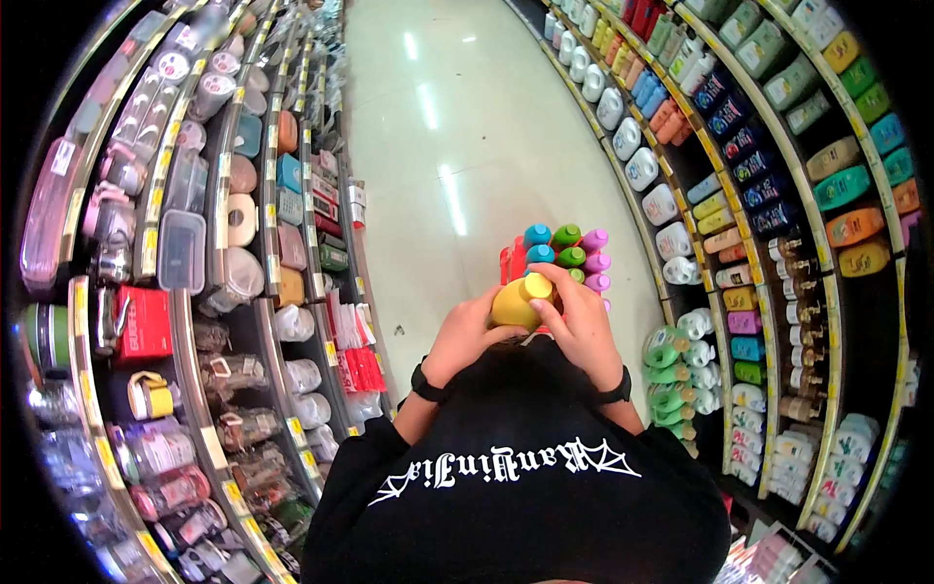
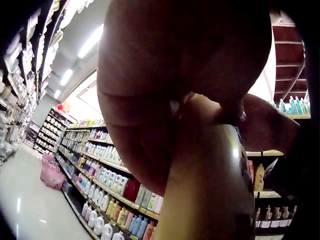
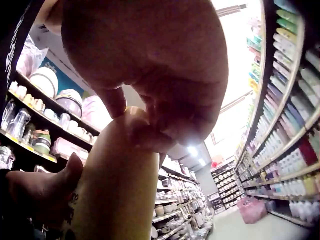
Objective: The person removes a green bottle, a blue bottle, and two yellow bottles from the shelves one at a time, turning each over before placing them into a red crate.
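A yellow bottle (image 1: 514,306) with a yellow cap is held in front of the chest. My left hand (image 1: 470,334) grips its body from the left side. My right hand (image 1: 581,329) has its fingers and thumb around the cap end. In the left wrist view the bottle (image 2: 200,185) is large and close, below the dark left hand (image 2: 145,95). From the right wrist, the right hand (image 3: 155,70) shows with fingertips at the top of the bottle (image 3: 117,180), and the left hand (image 3: 42,192) beside its body.
Just beyond my hands stand blue (image 1: 537,236), green (image 1: 571,257) and purple bottles (image 1: 595,239) beside something red (image 1: 510,263). Shelves of containers line the left, shelves of bottles the right. The aisle floor (image 1: 438,117) runs between. A pink bundle (image 3: 251,210) lies farther along the aisle.
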The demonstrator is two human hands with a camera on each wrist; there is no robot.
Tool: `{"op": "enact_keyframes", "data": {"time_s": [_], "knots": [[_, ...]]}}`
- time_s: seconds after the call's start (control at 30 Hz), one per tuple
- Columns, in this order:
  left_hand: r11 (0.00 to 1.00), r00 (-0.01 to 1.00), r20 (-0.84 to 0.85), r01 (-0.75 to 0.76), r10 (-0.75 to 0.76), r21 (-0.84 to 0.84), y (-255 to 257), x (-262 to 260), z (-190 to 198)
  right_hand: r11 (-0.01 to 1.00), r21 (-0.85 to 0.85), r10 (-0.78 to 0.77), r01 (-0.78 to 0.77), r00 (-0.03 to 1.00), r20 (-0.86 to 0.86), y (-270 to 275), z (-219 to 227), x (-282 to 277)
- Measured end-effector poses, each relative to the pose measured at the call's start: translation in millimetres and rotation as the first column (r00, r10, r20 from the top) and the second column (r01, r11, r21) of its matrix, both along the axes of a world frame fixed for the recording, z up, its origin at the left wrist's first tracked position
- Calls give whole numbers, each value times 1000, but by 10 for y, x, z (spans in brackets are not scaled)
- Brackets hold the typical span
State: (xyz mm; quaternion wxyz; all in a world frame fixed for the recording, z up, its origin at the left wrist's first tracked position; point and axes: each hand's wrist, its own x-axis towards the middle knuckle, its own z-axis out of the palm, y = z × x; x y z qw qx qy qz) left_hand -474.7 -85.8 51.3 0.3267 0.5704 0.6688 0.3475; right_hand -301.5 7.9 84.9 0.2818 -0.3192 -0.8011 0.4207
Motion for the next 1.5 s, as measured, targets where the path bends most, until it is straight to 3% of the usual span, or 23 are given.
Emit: {"op": "enact_keyframes", "data": {"time_s": [0.13, 0.27, 0.57, 0.67, 0.73, 0.87, 0.97, 1.1, 1.3, 1.5], "knots": [[997, 998, -9, 54, -55, -45, -41, -252, -93, 998, 52, -28, 27, 999, 29, -115, -28, -199], [987, 990, -37, 134, -137, -88, -40, -449, -237, 998, -65, -15, 19, 998, 57, -219, -113, -327], [941, 940, -67, 331, -336, -65, 215, -449, -1035, 982, -182, -4, 49, 971, 241, -204, -594, -245], [889, 917, -28, 378, -398, -260, 348, -347, -1370, 986, -169, 47, 9, 944, 327, -44, -936, -143], [857, 928, 19, 352, -373, -376, 416, -239, -1674, 988, -153, 70, -13, 925, 374, 58, -1214, -82], [846, 951, 129, 308, -280, -436, 513, -75, -2246, 996, -84, 61, -28, 908, 414, 128, -1918, 8], [811, 962, 182, 272, -205, -518, 617, 28, -2420, 979, -194, 153, -63, 853, 500, 227, -2316, 65], [908, 975, 175, 194, -137, -370, 602, 204, -3065, 989, -130, 127, -68, 844, 521, 243, -3059, 190], [846, 990, 139, 106, -38, -522, 748, 376, -3385, 994, 50, 62, -100, 860, 506, 321, -3674, 195], [829, 985, 175, 96, 2, -551, 892, 359, -3373, 995, -98, 83, -32, 812, 578, 433, -3741, 131]]}}
